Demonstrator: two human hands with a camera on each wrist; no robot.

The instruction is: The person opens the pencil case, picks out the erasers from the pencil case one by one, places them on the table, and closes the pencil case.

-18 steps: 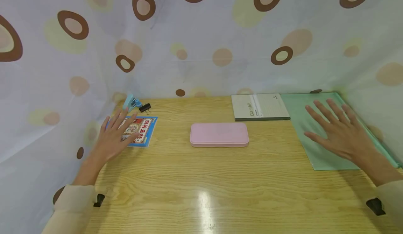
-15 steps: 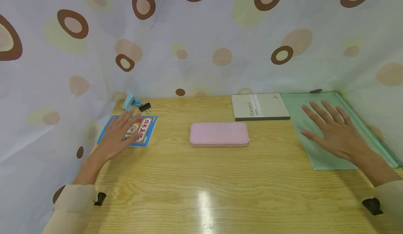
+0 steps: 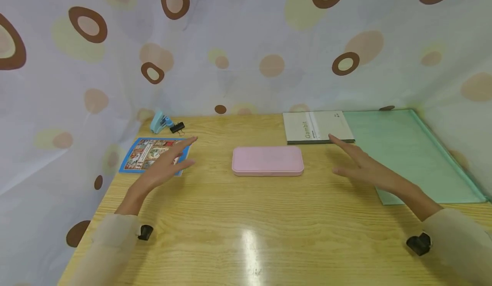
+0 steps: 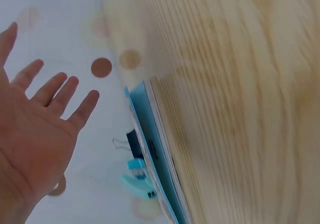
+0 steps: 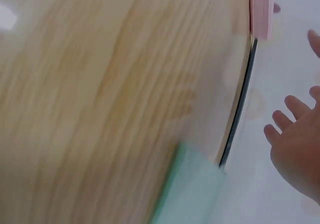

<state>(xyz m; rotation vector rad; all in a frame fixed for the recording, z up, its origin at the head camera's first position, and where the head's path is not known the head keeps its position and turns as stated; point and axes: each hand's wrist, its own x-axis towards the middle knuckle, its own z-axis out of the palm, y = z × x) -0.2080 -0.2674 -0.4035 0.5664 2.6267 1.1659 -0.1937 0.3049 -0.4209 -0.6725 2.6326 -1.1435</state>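
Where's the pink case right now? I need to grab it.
In the head view the pink case lies mid-table between the left hand and right hand, just in front of the Gambit notebook.

Glossy wooden table (image 3: pixel 246 217), smooth matt pink case (image 3: pixel 267 160), printed cloth backdrop (image 3: pixel 246 42)

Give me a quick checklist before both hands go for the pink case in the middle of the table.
1. Left hand holding nothing, fingers straight: ok.
2. Right hand holding nothing, fingers straight: ok.
3. Pink case lying flat and shut, nothing on top: ok.
4. Bare table on both sides of the case: ok.
5. Blue booklet and Gambit notebook apart from the case: ok.
6. Hands touching the case: not ok, both are short of it.
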